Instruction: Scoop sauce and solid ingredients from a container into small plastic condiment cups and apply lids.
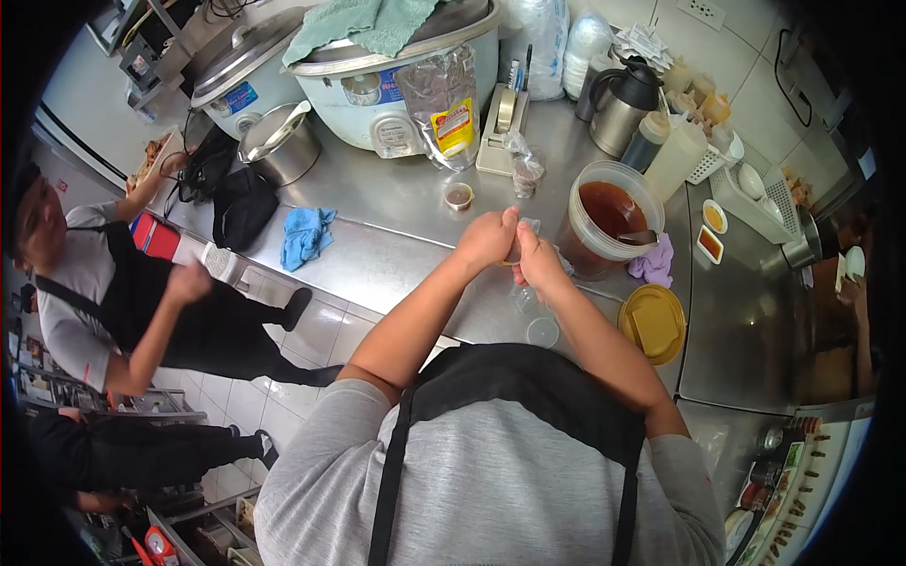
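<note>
Over the steel counter, my left hand [487, 240] and my right hand [539, 260] meet with fingers closed around a small clear plastic package [529, 226]. My fingers hide most of it, so its contents cannot be made out. Just beyond my left hand stands a small lidded cup of brown sauce [459, 196]. A tied clear bag [526, 173] with brownish contents sits farther back. Right of my hands is a tall plastic tub [577, 226] of reddish-brown liquid, a ladle [637, 238] resting in it. Below my right hand lie clear plastic cups [524, 298] and a round clear lid [542, 332].
Rice cookers [340, 106], a tape dispenser [501, 134], a steel thermos jug [621, 113] and squeeze bottles [676, 152] line the back. Blue cloth [306, 239] lies left; a yellow lid [652, 325] and purple cloth [652, 260] lie right. A co-worker [106, 283] stands at left.
</note>
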The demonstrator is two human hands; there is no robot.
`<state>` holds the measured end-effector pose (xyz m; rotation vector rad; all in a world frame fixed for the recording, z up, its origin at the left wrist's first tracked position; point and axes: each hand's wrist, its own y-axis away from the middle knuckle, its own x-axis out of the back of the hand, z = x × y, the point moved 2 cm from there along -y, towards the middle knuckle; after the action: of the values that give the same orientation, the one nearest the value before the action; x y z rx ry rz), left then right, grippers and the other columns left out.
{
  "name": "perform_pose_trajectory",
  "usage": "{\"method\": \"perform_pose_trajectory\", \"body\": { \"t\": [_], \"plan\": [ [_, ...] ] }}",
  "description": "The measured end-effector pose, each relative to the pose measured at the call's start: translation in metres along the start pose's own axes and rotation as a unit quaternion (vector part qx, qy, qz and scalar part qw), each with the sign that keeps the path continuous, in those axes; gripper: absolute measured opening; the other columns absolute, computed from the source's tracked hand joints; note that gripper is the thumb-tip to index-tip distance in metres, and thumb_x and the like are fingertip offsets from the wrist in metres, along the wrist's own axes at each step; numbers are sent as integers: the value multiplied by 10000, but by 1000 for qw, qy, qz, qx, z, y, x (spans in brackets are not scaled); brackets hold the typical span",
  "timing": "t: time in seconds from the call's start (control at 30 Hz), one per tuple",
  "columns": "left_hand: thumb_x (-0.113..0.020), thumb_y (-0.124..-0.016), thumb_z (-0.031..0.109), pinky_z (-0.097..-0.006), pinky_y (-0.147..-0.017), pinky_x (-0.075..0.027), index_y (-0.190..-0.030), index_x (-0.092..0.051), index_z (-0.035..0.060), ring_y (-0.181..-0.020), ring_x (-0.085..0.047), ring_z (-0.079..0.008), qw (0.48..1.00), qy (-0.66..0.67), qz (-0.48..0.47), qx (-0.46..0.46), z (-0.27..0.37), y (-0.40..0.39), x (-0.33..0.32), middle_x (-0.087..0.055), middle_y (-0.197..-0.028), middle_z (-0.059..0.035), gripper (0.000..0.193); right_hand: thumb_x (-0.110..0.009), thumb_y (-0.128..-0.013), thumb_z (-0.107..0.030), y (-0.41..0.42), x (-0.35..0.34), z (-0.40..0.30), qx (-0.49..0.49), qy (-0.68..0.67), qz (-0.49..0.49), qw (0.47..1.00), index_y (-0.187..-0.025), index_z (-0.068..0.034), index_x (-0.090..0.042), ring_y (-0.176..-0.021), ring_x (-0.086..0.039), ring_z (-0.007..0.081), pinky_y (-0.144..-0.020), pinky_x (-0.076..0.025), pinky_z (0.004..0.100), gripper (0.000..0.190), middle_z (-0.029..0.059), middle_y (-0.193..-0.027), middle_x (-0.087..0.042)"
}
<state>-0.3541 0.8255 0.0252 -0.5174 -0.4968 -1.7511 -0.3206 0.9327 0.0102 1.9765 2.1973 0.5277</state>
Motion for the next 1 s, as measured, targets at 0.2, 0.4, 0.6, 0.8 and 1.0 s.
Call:
{"method": "perform_pose_trajectory", "body": {
  "t": [0.2, 0.4, 0.6, 0.8, 1.0],
  "plan": [
    [-384, -809, 571, -299, -435, -388, -711, -575, -41, -494, -491, -152, 985, 121, -44, 115, -21, -34, 8, -535, -606, -88, 649, -287, -849, -526, 11, 28, -11, -163, -92, -91, 978, -955, -33, -488, -451, -472, 130, -437, -409, 245, 543, 55, -612, -491],
    [-481, -730, 610, -324, -564, -447, -834, -596, -52, -657, -570, -234, 984, -20, 75, 163, -74, -87, 53, -591, -782, -165, 680, -378, -863, -416, 52, 61, -21, -53, -48, -219, 973, -1048, -37, -452, -587, -516, 110, -535, -419, 222, 428, 53, -754, -518],
    [-499, -747, 544, -357, -833, -416, -1019, -566, -10, -989, -541, -261, 953, -151, 82, 248, -79, -106, 53, -562, -1054, -168, 620, -440, -861, -285, 73, 86, -13, 2, -63, -213, 975, -1001, -36, -487, -636, -517, 88, -586, -419, 206, 289, 38, -780, -532],
    [-481, -780, 460, -378, -847, -406, -1039, -553, 18, -1028, -497, -308, 946, -200, 142, 213, -91, -110, 59, -538, -1076, -173, 517, -476, -847, -244, 88, 120, -5, -13, -80, -150, 985, -962, -37, -512, -651, -512, 86, -603, -424, 210, 239, 29, -766, -535],
    [-391, -827, 411, -497, -865, -335, -1179, -444, 144, -1061, -420, -358, 936, -283, 165, 125, -83, -101, 33, -445, -1161, -182, 445, -508, -836, -234, 82, 128, 1, -13, -36, -92, 995, -905, -40, -524, -636, -495, 74, -595, -419, 201, 207, 22, -756, -530]
  ]
}}
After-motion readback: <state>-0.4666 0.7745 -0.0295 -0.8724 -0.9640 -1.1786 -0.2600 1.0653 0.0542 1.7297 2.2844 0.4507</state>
